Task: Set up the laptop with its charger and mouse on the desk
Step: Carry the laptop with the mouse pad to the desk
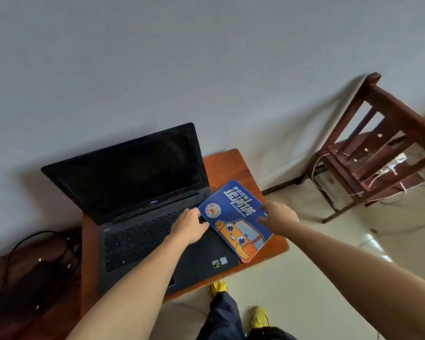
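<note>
An open black laptop point(133, 204) with a dark screen sits on a small wooden desk point(231, 163). A blue mouse pad point(233, 217) with an orange cartoon figure lies to its right, overlapping the laptop's right edge. My left hand point(189, 225) rests on the laptop's right side and touches the pad's left edge. My right hand point(279, 217) touches the pad's right edge; whether its fingers curl under the pad is not clear. No mouse is visible. A dark bag point(30, 273) with black cords on it, perhaps the charger, lies left of the desk.
A dark wooden chair point(375, 148) with white cables on its lower rungs stands at the right by the wall. The floor is pale tile. My legs and yellow shoes point(258, 317) show below the desk's front edge.
</note>
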